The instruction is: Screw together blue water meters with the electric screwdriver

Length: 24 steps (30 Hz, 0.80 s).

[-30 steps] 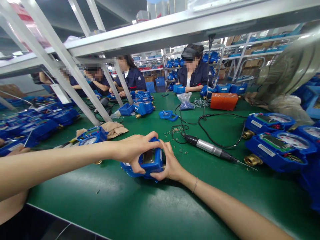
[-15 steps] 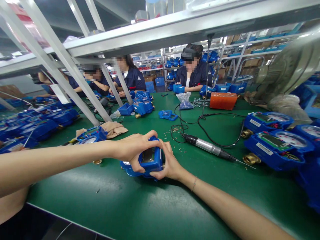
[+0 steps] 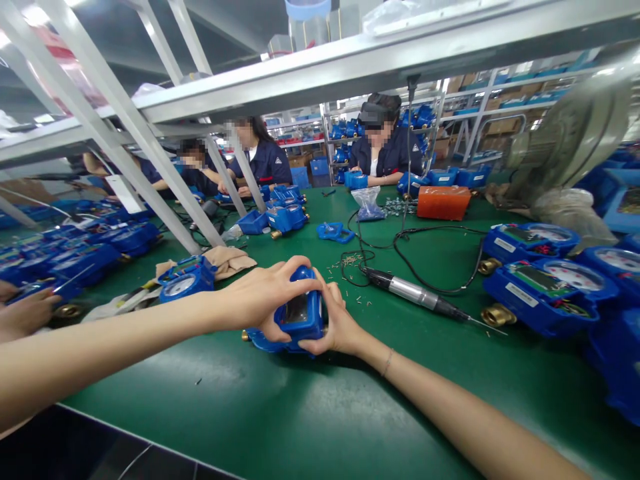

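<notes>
A blue water meter [image 3: 306, 321] with a dark display window rests on the green bench in front of me. My left hand [image 3: 280, 297] grips it from the left and above, fingers curled over the top and thumb on the near side. On its right side my right hand [image 3: 337, 323] is closed round the housing, thumb at the lower front edge. Both hands hide much of the meter's sides, and a brass fitting [image 3: 245, 335] shows at its left. Right of my hands lies an electric screwdriver [image 3: 413, 291] with a long thin bit. Loose screws [image 3: 353, 261] are scattered just beyond.
Open blue water meters [image 3: 547, 287] stand at the right, others [image 3: 95, 253] at the left. Beyond lie a blue cover [image 3: 335, 232], a plastic bag [image 3: 369, 203] and an orange box [image 3: 443, 202]. A neighbour's hand [image 3: 35, 313] works at far left. A shelf beam [image 3: 310, 83] crosses overhead.
My hands keep their hold on the meter, which has shifted very little. At far left another person's hands have come into view at a meter. The camera view has moved slightly.
</notes>
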Motion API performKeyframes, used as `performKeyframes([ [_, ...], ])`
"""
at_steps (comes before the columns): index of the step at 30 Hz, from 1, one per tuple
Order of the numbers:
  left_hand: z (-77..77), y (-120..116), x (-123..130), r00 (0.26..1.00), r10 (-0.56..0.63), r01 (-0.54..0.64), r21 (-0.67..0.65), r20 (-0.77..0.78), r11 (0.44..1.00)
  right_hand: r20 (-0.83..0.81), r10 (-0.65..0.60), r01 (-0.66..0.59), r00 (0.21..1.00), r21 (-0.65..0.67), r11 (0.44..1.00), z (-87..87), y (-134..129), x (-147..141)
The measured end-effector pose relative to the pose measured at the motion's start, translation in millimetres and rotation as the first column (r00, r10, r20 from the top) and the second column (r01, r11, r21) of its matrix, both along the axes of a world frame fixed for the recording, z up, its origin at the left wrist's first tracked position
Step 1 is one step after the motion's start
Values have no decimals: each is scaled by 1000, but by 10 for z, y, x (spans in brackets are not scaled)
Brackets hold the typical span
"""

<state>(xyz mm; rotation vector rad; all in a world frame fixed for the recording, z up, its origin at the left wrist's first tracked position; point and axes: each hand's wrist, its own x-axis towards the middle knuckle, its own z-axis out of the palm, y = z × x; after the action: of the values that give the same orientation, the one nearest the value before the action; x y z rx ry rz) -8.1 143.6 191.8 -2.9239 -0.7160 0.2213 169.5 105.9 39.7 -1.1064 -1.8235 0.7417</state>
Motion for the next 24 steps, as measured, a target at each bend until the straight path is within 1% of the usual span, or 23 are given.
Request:
performKeyframes([
  [2, -86, 34, -67, 997, -35, 34, 24, 64, 999, 14, -1, 1, 1000, 5, 1000, -13, 1, -2],
  [4, -131, 57, -121, 991, -73, 70, 36, 115, 997, 23, -4, 4, 1000, 5, 1000, -28, 5, -9],
  [7, -117, 62, -167, 976, -138, 129, 61, 170, 990, 31, -10, 9, 999, 3, 1000, -33, 7, -19],
  [9, -86, 46, -189, 966, -165, 146, 109, 199, 983, 25, -10, 10, 1000, -6, 1000, -22, 2, -21],
  [10, -76, 33, -200, 962, -166, 138, 136, 217, 981, 22, -9, 9, 1000, -13, 1000, -15, -3, -21],
  [13, -81, -34, -240, 945, -121, 63, 195, 302, 979, 14, -9, 9, 1000, -29, 1000, 5, -21, -17],
  [16, -123, -118, -291, 902, -72, -9, 185, 425, 983, 6, -8, 8, 1000, -27, 1000, 18, -43, -14],
  [17, -136, -135, -313, 876, -38, -39, 149, 481, 988, 4, -4, 4, 1000, -26, 1000, 23, -52, -14],
  [18, -146, -139, -338, 835, 16, -74, 84, 550, 994, 2, -1, 1, 1000, -24, 1000, 29, -60, -14],
  [19, -153, -127, -367, 772, 92, -104, -17, 628, 994, 0, 2, -2, 1000, -22, 1000, 35, -68, -13],
  [20, -159, -96, -399, 693, 191, -120, -150, 696, 981, 0, 4, -4, 1000, -21, 1000, 42, -76, -13],
  [21, -165, -46, -432, 603, 303, -117, -294, 737, 949, 0, 4, -4, 1000, -21, 1000, 49, -84, -13],
  [22, -174, 22, -465, 519, 416, -102, -429, 747, 898, -1, 3, -3, 1000, -22, 1000, 56, -92, -12],
  [23, -190, 106, -495, 449, 525, -89, -549, 723, 831, -1, 1, -1, 1000, -23, 1000, 62, -99, -11],
  [24, -213, 200, -520, 398, 619, -86, -644, 677, 760, -1, 0, 0, 1000, -26, 1000, 66, -106, -10],
])
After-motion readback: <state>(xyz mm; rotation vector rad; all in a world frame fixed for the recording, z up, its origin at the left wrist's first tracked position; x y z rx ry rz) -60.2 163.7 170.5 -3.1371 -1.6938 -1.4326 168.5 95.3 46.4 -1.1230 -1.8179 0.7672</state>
